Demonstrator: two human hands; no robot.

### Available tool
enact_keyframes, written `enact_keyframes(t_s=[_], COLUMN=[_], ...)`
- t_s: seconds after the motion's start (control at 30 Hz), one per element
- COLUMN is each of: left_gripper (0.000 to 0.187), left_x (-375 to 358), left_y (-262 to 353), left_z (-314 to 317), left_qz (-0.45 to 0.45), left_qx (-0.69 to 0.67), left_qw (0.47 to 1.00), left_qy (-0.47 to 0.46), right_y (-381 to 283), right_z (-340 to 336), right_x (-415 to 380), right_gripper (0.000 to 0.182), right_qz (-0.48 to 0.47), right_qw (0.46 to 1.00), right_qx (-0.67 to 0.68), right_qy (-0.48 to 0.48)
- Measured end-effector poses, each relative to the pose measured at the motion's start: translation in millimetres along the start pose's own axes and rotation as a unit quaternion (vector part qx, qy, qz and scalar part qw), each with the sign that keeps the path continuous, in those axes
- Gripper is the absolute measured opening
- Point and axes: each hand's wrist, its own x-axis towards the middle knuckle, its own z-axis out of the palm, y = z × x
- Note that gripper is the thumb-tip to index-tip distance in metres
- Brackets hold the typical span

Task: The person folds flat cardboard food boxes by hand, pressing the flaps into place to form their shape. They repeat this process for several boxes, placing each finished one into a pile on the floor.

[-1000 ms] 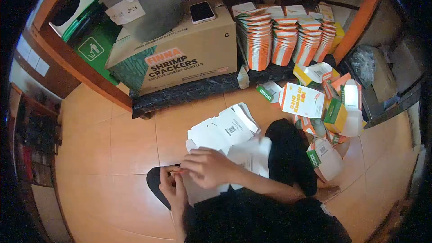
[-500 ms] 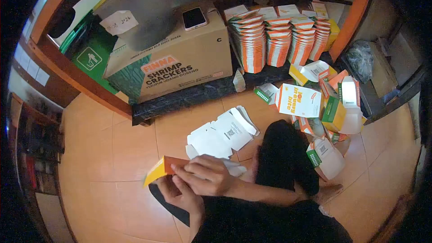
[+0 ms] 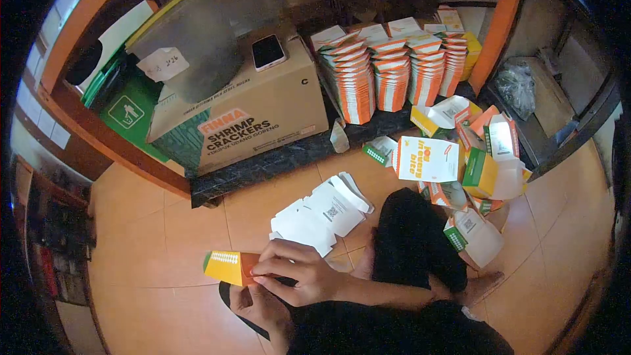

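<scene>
The right hand [image 3: 302,273] grips the orange side of a box [image 3: 225,267] by its fingertips; the left hand [image 3: 266,310] grasps it from below. The box is tilted above the floor [image 3: 144,243], its inside hidden. Half a second ago less of its yellow side showed. Beyond lies a white blank [image 3: 321,213]; shaped boxes [image 3: 428,159] pile by the shelf's right front edge. On the shelf [image 3: 266,174], a carton [image 3: 269,121] bears a phone [image 3: 268,51].

The orange tiled floor [image 3: 144,236] carries unfolded white cartons [image 3: 314,215] and a jumbled heap of printed boxes [image 3: 447,165].
</scene>
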Motion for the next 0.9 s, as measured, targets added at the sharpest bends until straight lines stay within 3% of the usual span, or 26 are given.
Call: enact_keyframes(t_s=[0.17,0.23,0.27,0.37,0.47,0.5,0.57,0.63,0.67,0.7,0.8,0.83,0.9], left_gripper=[0.018,0.024,0.023,0.024,0.039,0.047,0.064,0.080,0.088,0.091,0.087,0.058,0.034], left_x=[2,2,3,8,6,6,9,15,18,21,31,27,19], left_y=[-3,5,9,13,13,12,10,27,33,33,4,10,6], left_z=[-9,2,8,17,8,5,4,13,19,22,4,22,20], left_qz=[0.006,-0.001,-0.005,-0.004,-0.035,0.031,0.161,0.216,0.241,0.254,0.345,0.375,0.300], left_qx=[-0.012,-0.051,-0.047,0.008,0.162,0.239,0.384,0.534,0.598,0.618,0.517,0.502,0.480], left_qw=[0.999,0.998,0.999,0.996,0.985,0.970,0.904,0.791,0.720,0.703,0.766,0.773,0.819], left_qy=[-0.031,-0.028,0.005,0.087,0.055,0.003,-0.097,-0.206,-0.257,-0.243,-0.162,-0.098,-0.096], right_y=[4,4,4,5,15,25,31,16,13,12,6,11,22], right_z=[-3,-10,-12,4,14,12,2,-17,-19,-20,-25,-20,-17], right_x=[-4,-4,-3,-4,-17,-17,-21,-4,0,4,5,-4,-9], right_gripper=[0.016,0.020,0.022,0.036,0.050,0.057,0.056,0.051,0.050,0.049,0.034,0.032,0.028], right_qz=[-0.013,-0.028,-0.035,-0.081,0.195,-0.065,0.049,0.204,0.202,0.200,0.230,0.223,0.161], right_qw=[0.999,0.993,0.987,0.986,0.969,0.982,0.985,0.963,0.967,0.969,0.969,0.973,0.987], right_qx=[-0.033,-0.048,-0.056,-0.089,0.025,-0.127,-0.042,0.080,0.094,0.107,0.064,0.033,-0.005], right_qy=[-0.031,-0.108,-0.146,-0.112,-0.152,-0.121,-0.162,-0.155,-0.126,-0.097,-0.058,-0.042,0.008])
